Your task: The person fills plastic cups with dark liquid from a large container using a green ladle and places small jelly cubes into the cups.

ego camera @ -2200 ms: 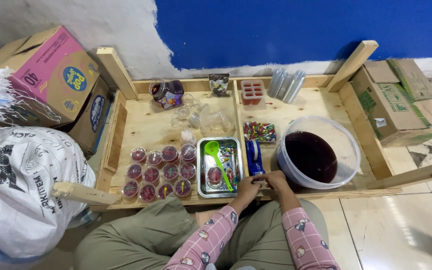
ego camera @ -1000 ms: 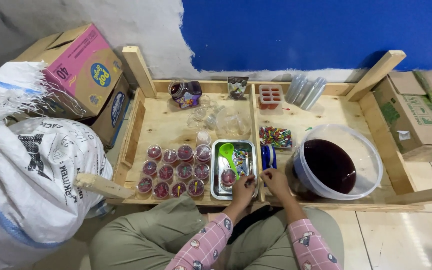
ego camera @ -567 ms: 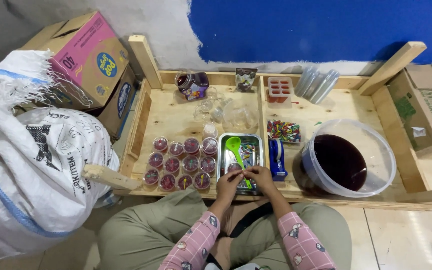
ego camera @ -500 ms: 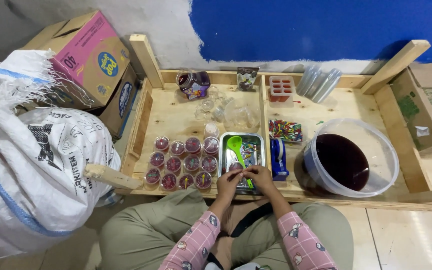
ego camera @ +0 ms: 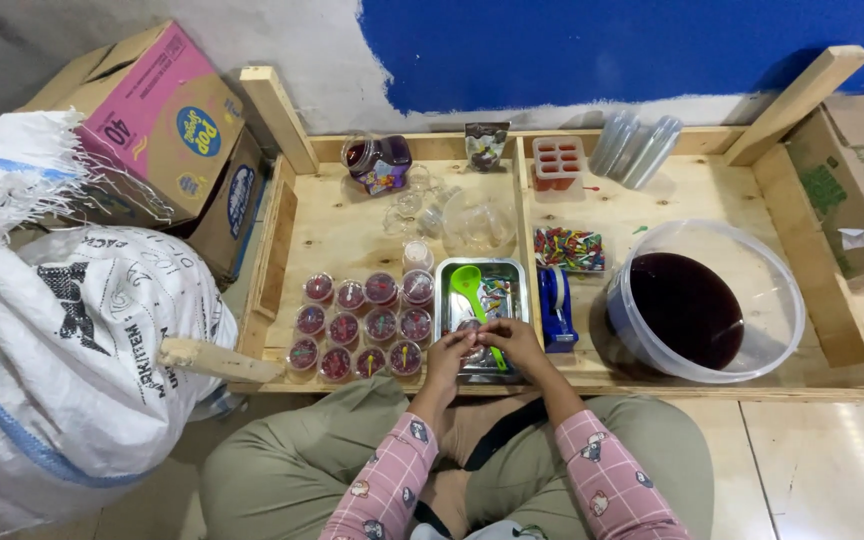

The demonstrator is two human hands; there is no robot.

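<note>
Hands, left (ego camera: 449, 352) and right (ego camera: 512, 341), meet over steel tray (ego camera: 446, 300) lying lengthwise front-to-back

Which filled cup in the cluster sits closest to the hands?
The bottom-right filled cup of the cluster, right beside the left hand and metal tray; the others sit farther left or up.

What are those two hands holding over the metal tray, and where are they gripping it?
Both hands, left hand and right hand, meet fingertip to fingertip over the metal tray, pinching something small between them. It is too small and hidden to tell what it is.
</note>
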